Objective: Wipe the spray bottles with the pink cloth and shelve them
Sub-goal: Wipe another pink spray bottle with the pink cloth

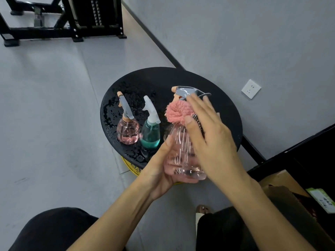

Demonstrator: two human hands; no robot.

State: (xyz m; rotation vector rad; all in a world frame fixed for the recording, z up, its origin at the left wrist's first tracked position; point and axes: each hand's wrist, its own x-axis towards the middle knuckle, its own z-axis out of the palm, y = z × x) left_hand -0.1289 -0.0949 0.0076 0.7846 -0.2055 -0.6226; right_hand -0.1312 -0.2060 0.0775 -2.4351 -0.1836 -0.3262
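A large clear pink spray bottle [181, 153] with a grey trigger head is lifted over the near edge of a round black table [163, 78]. My left hand [159, 171] grips its base from below and the left. My right hand [208, 134] holds the fluffy pink cloth [176, 113] against the bottle's neck and shoulder, thumb on the cloth, fingers extended toward the trigger head. Two more bottles stand on the table to the left: a small pink one [127, 132] and a teal one [150, 134], both with pale trigger heads.
The black tabletop is wet with droplets around the standing bottles. A yellow base [132, 167] shows under it. A black shelf unit [299, 156] with a cardboard box [282, 182] stands at the right. A wall socket [251, 88] is on the grey wall; black gym equipment [63, 19] is far left.
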